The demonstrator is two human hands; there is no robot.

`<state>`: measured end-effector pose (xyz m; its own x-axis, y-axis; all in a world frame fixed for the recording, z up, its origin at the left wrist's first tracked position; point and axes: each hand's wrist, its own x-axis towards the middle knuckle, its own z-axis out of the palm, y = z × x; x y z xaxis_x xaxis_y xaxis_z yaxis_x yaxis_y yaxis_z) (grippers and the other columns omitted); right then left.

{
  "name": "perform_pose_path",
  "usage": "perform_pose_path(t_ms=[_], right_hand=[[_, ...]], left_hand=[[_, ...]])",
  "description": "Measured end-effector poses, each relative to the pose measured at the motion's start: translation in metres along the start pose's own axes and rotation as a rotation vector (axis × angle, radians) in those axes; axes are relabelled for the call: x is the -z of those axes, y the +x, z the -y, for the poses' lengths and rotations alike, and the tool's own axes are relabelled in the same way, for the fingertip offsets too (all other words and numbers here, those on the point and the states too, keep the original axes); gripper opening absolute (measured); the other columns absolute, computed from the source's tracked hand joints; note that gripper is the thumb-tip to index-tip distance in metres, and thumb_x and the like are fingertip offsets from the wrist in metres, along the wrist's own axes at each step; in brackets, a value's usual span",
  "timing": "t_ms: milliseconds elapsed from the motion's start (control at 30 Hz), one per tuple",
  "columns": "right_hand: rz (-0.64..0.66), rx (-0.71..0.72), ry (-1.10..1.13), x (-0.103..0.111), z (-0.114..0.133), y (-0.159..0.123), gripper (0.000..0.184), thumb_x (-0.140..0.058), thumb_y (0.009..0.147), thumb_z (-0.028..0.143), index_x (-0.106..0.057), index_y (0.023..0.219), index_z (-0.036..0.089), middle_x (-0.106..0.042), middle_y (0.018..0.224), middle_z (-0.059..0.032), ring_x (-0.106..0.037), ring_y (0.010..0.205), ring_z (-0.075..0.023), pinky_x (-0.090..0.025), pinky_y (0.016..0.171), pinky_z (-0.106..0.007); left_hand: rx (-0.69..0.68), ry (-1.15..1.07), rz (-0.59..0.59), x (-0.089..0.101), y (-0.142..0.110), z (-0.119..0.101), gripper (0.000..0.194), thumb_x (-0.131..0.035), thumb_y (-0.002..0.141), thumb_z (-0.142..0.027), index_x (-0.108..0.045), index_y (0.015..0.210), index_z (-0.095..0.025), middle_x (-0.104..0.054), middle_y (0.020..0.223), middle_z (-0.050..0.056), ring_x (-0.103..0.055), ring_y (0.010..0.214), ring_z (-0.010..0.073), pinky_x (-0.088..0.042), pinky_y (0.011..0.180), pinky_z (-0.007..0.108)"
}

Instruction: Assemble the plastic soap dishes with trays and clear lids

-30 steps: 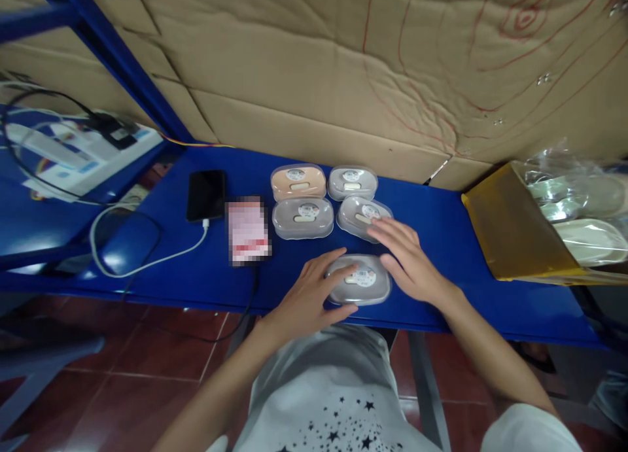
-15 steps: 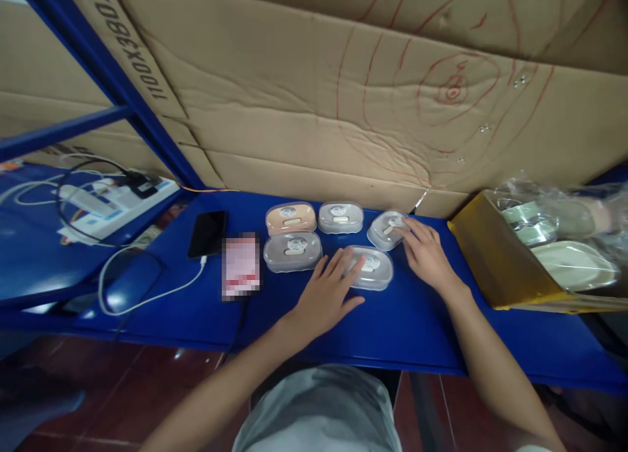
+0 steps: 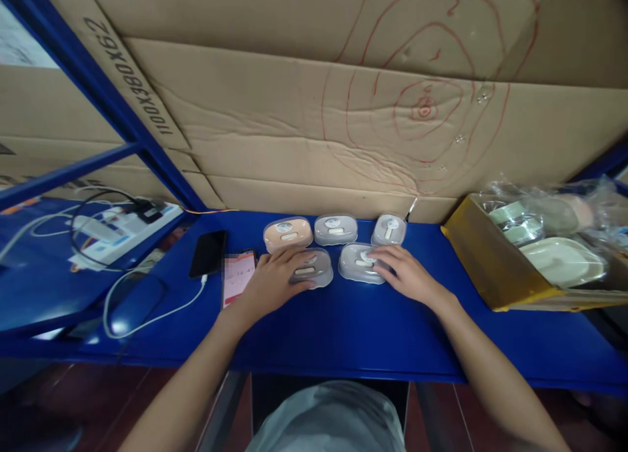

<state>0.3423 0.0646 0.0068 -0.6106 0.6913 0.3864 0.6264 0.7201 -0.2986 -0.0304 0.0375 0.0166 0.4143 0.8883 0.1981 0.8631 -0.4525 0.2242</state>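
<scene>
My left hand [image 3: 275,282] lies over a translucent grey plastic soap box [image 3: 316,270], covering its left half. My right hand [image 3: 407,275] has its fingertips on the right side of a clear plastic soap box [image 3: 358,263]. Both boxes have round labels on their lids. Behind them stand a peach plastic box [image 3: 288,235], a grey one [image 3: 335,229] and a small clear one [image 3: 390,229]. All of these rest on a blue metal shelf [image 3: 353,334].
A black smartphone [image 3: 207,254] on a white charging cable [image 3: 157,308] lies left of the boxes, beside a pixelated pink card [image 3: 239,278]. A yellow box [image 3: 490,256] holds plastic-wrapped pale items at right. Cardboard sheeting covers the wall behind.
My left hand has moved left onto the grey box, which now sits further right. My right hand has moved from the back clear box to the front one. The view has tilted upward.
</scene>
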Motion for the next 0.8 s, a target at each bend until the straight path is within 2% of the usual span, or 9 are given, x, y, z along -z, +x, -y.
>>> perform_pose_path(t_ms=[100, 200, 300, 433, 500, 600, 700, 800], right_hand=[[-0.008, -0.056, -0.078, 0.001, -0.005, -0.001, 0.045, -0.066, 0.108, 0.048, -0.066, 0.148, 0.029, -0.071, 0.144, -0.0143, -0.067, 0.136, -0.0325, -0.056, 0.112, -0.056], [-0.009, -0.08, -0.136, -0.003, -0.008, -0.002, 0.054, -0.074, 0.102, 0.053, -0.065, 0.149, 0.027, -0.068, 0.148, -0.0164, -0.065, 0.138, -0.0355, -0.056, 0.111, -0.058], [-0.001, -0.086, -0.145, -0.001, -0.011, -0.003, 0.048, -0.064, 0.108, 0.051, -0.064, 0.148, 0.025, -0.071, 0.144, -0.0158, -0.068, 0.134, -0.0334, -0.056, 0.111, -0.055], [-0.004, -0.102, -0.156, 0.005, -0.01, -0.001, 0.044, -0.052, 0.114, 0.05, -0.066, 0.146, 0.025, -0.075, 0.14, -0.0142, -0.07, 0.13, -0.0329, -0.056, 0.107, -0.053], [-0.037, -0.109, -0.176, 0.007, -0.004, 0.001, 0.043, -0.05, 0.115, 0.047, -0.065, 0.148, 0.023, -0.074, 0.141, -0.0152, -0.069, 0.132, -0.0335, -0.055, 0.106, -0.053], [-0.074, -0.046, -0.266, 0.005, 0.01, 0.004, 0.037, -0.046, 0.116, 0.034, -0.071, 0.14, 0.02, -0.078, 0.134, -0.0144, -0.071, 0.123, -0.0297, -0.054, 0.102, -0.047], [0.002, 0.044, -0.341, -0.002, 0.027, 0.005, 0.034, -0.046, 0.117, 0.031, -0.077, 0.128, 0.022, -0.083, 0.115, -0.0093, -0.076, 0.104, -0.0249, -0.055, 0.093, -0.041], [0.087, 0.043, -0.384, -0.009, 0.041, 0.003, 0.032, -0.053, 0.115, 0.035, -0.075, 0.131, 0.019, -0.084, 0.119, -0.0115, -0.078, 0.103, -0.0265, -0.057, 0.091, -0.04]], left_hand=[[-0.042, -0.067, -0.01, -0.007, 0.018, -0.007, 0.055, -0.075, 0.102, -0.051, -0.064, 0.153, -0.034, -0.061, 0.161, 0.011, -0.054, 0.153, 0.0361, -0.041, 0.126, 0.061], [-0.048, -0.079, -0.022, -0.015, 0.031, -0.013, 0.047, -0.068, 0.106, -0.049, -0.066, 0.15, -0.033, -0.061, 0.16, 0.012, -0.053, 0.151, 0.0362, -0.04, 0.125, 0.063], [-0.064, -0.086, -0.014, -0.018, 0.034, -0.014, 0.04, -0.063, 0.109, -0.045, -0.07, 0.146, -0.03, -0.063, 0.154, 0.013, -0.055, 0.149, 0.0357, -0.042, 0.124, 0.063], [-0.113, -0.08, 0.013, -0.012, 0.032, -0.012, 0.049, -0.072, 0.104, -0.049, -0.067, 0.149, -0.03, -0.058, 0.161, 0.012, -0.046, 0.157, 0.0391, -0.037, 0.128, 0.064], [-0.165, -0.044, 0.021, -0.009, 0.034, -0.008, 0.048, -0.071, 0.104, -0.049, -0.067, 0.149, -0.03, -0.059, 0.161, 0.011, -0.049, 0.156, 0.0386, -0.039, 0.127, 0.063], [-0.233, -0.001, 0.007, -0.006, 0.044, -0.005, 0.04, -0.058, 0.111, -0.046, -0.068, 0.146, -0.027, -0.071, 0.148, 0.01, -0.064, 0.141, 0.0329, -0.05, 0.119, 0.054], [-0.225, 0.013, -0.054, -0.007, 0.052, -0.008, 0.037, -0.05, 0.114, -0.038, -0.07, 0.141, -0.023, -0.074, 0.141, 0.013, -0.069, 0.132, 0.0333, -0.052, 0.114, 0.054], [-0.231, 0.037, -0.1, -0.01, 0.049, -0.019, 0.032, -0.049, 0.114, -0.03, -0.074, 0.132, -0.02, -0.073, 0.14, 0.016, -0.068, 0.131, 0.0348, -0.051, 0.114, 0.055]])
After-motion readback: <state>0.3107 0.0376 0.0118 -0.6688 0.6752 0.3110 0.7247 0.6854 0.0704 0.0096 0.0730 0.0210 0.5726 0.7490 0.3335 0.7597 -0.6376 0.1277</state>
